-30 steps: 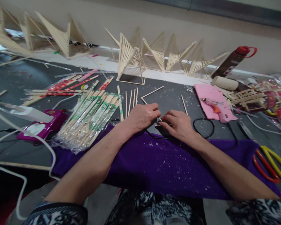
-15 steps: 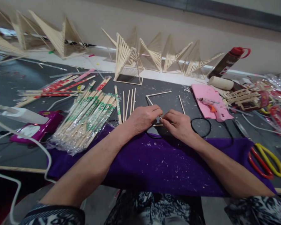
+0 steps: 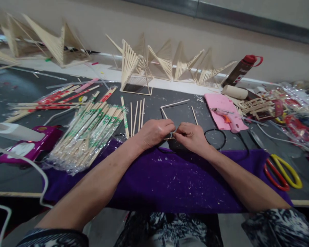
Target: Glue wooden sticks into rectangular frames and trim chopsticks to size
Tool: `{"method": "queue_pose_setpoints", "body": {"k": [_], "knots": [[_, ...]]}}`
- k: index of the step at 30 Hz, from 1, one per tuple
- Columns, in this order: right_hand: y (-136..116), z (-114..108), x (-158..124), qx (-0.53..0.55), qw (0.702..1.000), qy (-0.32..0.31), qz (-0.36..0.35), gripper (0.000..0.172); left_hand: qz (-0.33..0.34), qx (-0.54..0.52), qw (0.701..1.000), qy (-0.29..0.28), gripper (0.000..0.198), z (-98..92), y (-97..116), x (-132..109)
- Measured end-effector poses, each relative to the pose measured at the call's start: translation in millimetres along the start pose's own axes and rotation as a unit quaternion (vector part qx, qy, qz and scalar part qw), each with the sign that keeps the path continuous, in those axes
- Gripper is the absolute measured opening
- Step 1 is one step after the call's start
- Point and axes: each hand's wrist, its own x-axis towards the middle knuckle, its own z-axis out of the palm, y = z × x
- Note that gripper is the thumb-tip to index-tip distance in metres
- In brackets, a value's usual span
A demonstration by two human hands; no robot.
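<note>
Pale, thin wooden sticks [image 3: 175,104] forming a corner are pinched by left hand [image 3: 157,131] and right hand [image 3: 191,136].

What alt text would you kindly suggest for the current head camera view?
A person's left hand and right hand work close together at angled wooden sticks on a dark table. Wrapped sticks lie to the left, a pink glue gun and scissors to the right; stick structures stand behind.

sticks [image 3: 170,105] btwn stick packs [image 3: 92,127] l & glue gun [image 3: 228,116] r
</note>
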Motion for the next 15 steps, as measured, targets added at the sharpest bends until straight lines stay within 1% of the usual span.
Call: {"method": "queue_pose_setpoints", "body": {"k": [3,5,8,11,13,15], "knots": [[2.7,-0.1,0.6,0.111,0.993,-0.01,0.045,0.019,-0.009,0.004,1.0,0.016,0.018,-1.9,-0.5,-0.2],[4.3,0.5,0.8,0.164,0.984,-0.019,0.07,0.019,-0.016,0.007,0.999,0.031,0.018,-2.5,-0.6,-0.8],[5.3,1.4,0.9,0.197,0.975,-0.023,0.096,0.019,-0.02,0.008,0.999,0.047,0.018,-2.6,0.3,-1.9],[5.3,0.9,1.1,0.2,0.975,-0.01,0.098,0.018,-0.028,-0.018,0.997,0.067,0.018,-2.9,3.3,-1.9],[5.3,-0.1,1.0,0.198,0.976,0.011,0.088,0.016,-0.059,-0.066,0.99,0.105,0.022,-4.1,6.0,-1.0],[5.5,-1.3,0.7,0.2,0.976,0.04,0.083,0.015,-0.131,-0.14,0.969,0.157,0.025,-5.9,8.3,0.6]]}}
